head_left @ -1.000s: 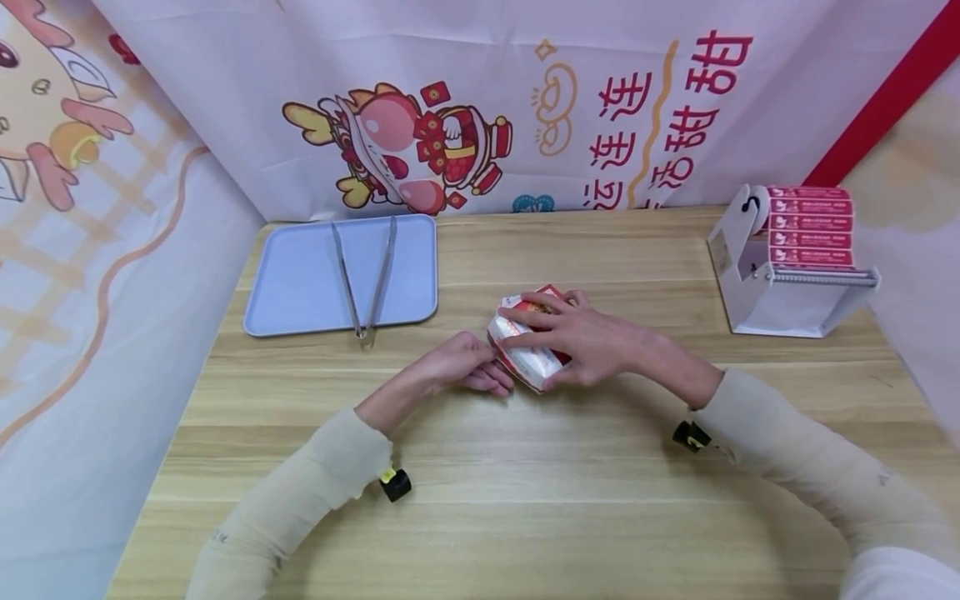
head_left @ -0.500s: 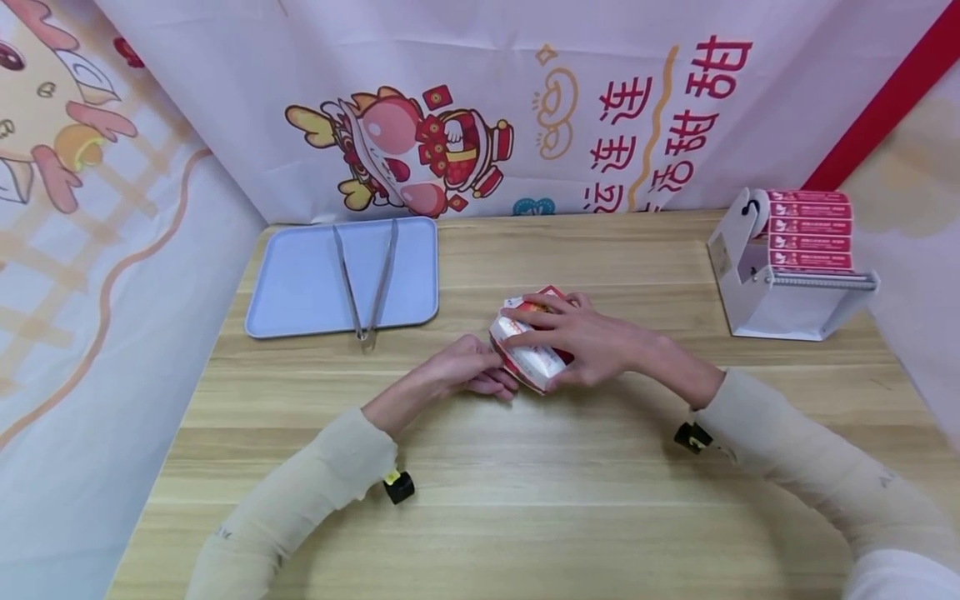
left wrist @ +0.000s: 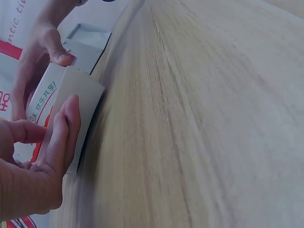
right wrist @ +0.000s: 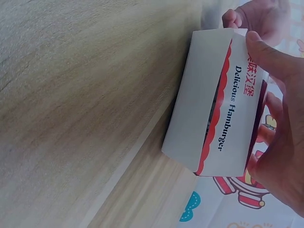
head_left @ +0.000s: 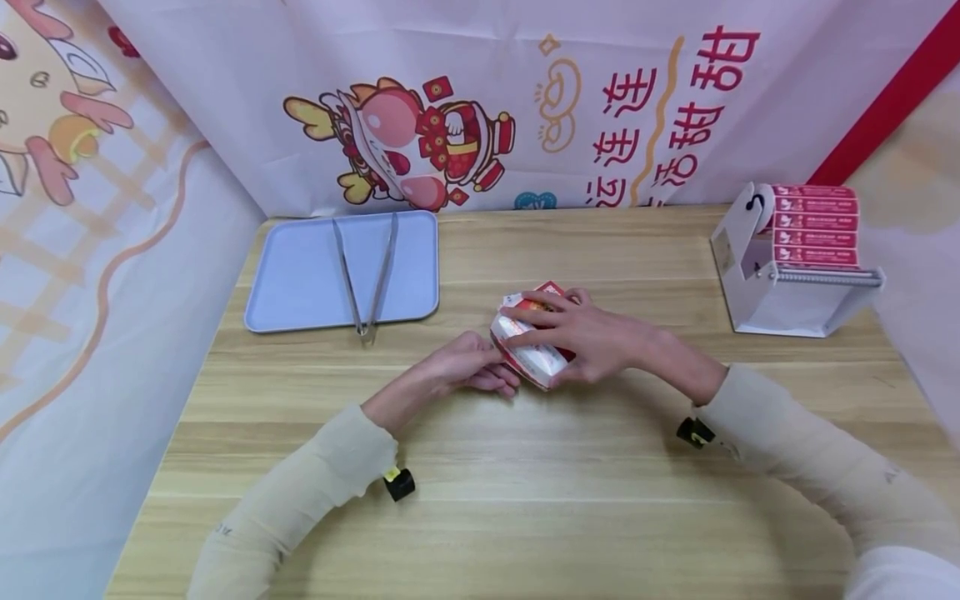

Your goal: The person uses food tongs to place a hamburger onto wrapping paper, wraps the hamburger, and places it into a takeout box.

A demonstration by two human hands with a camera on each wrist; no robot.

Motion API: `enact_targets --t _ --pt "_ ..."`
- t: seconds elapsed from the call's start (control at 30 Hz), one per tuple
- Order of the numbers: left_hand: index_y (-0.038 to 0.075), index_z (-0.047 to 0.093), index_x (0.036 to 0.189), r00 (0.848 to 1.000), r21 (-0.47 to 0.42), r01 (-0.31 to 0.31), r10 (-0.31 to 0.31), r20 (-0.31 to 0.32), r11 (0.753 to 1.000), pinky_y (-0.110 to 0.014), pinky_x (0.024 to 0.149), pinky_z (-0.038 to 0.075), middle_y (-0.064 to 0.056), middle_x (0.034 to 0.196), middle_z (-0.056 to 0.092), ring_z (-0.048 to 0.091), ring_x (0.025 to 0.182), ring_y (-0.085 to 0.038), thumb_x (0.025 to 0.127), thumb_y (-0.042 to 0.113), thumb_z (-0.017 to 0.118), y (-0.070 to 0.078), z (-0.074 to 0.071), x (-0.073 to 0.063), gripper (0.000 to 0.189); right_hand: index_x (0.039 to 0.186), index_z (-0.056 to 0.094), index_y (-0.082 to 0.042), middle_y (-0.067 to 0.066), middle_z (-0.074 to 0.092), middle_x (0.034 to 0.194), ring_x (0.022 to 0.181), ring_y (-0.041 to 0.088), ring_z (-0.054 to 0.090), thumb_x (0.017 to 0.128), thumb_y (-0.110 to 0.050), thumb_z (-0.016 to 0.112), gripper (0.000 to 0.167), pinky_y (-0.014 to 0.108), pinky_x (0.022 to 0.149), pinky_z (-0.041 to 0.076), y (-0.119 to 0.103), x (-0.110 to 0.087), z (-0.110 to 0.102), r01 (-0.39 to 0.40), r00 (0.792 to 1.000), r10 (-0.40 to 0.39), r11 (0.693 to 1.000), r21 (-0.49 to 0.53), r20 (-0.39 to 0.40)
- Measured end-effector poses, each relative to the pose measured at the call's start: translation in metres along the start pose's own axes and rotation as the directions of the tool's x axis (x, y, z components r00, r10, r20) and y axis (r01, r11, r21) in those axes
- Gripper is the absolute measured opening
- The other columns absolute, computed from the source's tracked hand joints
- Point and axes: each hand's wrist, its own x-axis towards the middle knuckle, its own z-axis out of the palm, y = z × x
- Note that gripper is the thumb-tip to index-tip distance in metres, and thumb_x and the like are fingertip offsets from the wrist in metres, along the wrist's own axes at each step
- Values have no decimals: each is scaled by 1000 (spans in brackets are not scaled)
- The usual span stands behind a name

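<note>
A white and red paper hamburger box sits on the wooden table, its lid down over the base. My right hand grips the lid from above, fingers spread across the top and thumb at the near edge. At the box's left corner, my left hand pinches the side; in the left wrist view its fingers lie along the base's wall while another digit presses at the lid seam. "Delicious Hamburger" is printed on the box in the right wrist view, where a narrow dark slit shows under the red scalloped edge. The contents are hidden.
Back left lies a blue tray with metal tongs resting on it, their joined end past its front rim. Back right stands a white dispenser holding a roll of red labels. A printed cloth hangs behind the table.
Both hands keep nearly the same hold on the box. The left hand has shifted very slightly rightward. Tray, tongs and dispenser stay where they were.
</note>
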Motion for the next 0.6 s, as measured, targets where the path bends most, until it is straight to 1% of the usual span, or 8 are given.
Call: enact_targets --t 0.13,0.27,0.37,0.47,0.6 --pt "-16 60 120 1000 17 -17 17 17 1000 -26 77 62 -14 86 76 75 77 -18 103 7 43 -1 -3 -1 33 152 38 -42 -5 19 168 155 34 10 87 -56 69 73 58 107 26 -1 0 -1 -3 1000 4 1000 -2 19" --pt "-15 60 119 999 37 -36 35 33 999 -26 77 62 -19 93 76 75 79 -19 104 9 44 -1 -7 -2 33 152 36 -42 -5 16 168 155 35 8 87 -56 69 74 62 109 25 -3 0 -4 -20 999 20 1000 -10 50" --pt "-14 60 119 999 42 -39 38 34 998 -24 76 61 -21 95 75 75 81 -20 104 9 45 0 -9 -3 31 153 35 -44 -5 15 169 155 35 7 87 -56 69 74 66 111 24 -5 1 -6 -35 996 38 999 -34 78" --pt "-15 60 118 999 56 -41 40 33 998 -23 76 61 -20 95 75 75 83 -20 104 6 44 0 -9 -3 30 152 35 -44 -4 15 169 156 35 7 87 -57 69 75 67 112 24 -8 2 -8 -34 995 41 997 -73 94" --pt "-16 61 116 998 87 -55 53 34 995 -26 80 61 -20 95 75 75 84 -21 104 5 44 1 -8 -2 29 153 35 -42 -2 17 168 155 35 10 86 -56 70 77 67 111 27 -11 2 -9 -21 996 31 994 -108 89"
